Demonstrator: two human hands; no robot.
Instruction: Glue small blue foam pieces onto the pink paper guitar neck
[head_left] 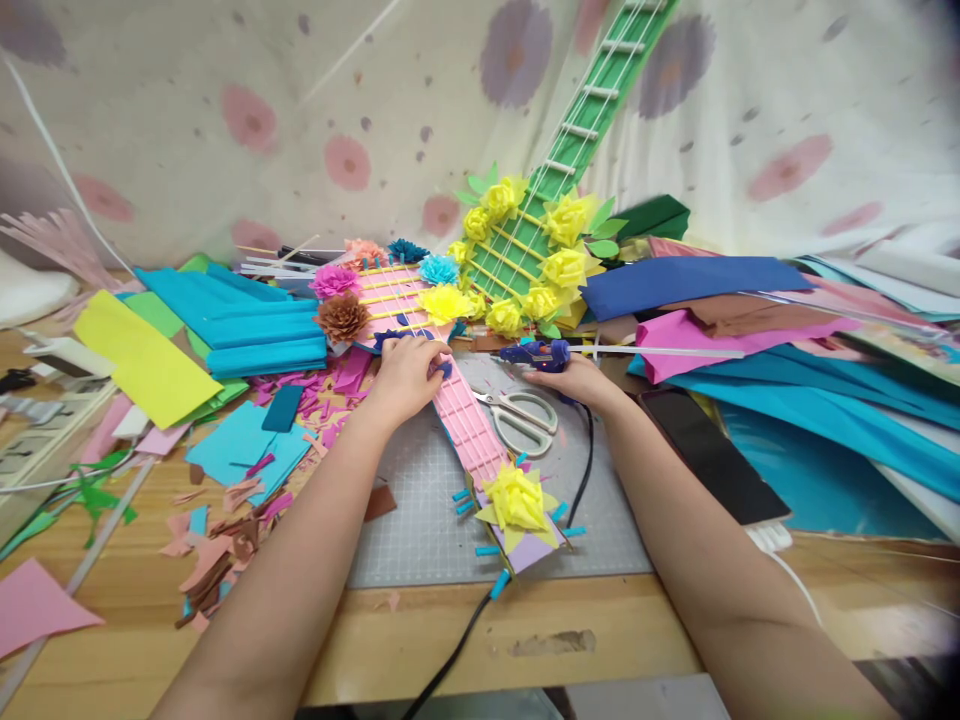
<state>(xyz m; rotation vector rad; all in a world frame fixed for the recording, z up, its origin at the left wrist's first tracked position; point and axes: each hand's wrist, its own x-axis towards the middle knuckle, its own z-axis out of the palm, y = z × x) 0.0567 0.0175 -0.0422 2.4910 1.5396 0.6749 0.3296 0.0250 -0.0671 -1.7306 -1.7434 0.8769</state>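
A pink paper guitar [470, 428] lies slanted across the grey cutting mat [409, 510], its head towards me with a yellow paper flower [517, 502] on it. My left hand [409, 375] is closed at the joint of body and neck, its fingers on a dark blue paper flower [445, 370] that they partly hide. Paper flowers in pink, brown, blue and yellow ring the guitar body. My right hand [574, 380] holds a blue hot glue gun [536, 354] with a long glue stick [660, 350] out of its back; the nozzle points left. Scissors [517, 420] lie between my hands.
A green paper guitar [517, 240] with yellow flowers leans against the flowered curtain [420, 110]. Crepe paper sheets [255, 325] and paper scraps [225, 550] cover the left. At the right are more paper, a phone [709, 455] and a black cord [587, 465].
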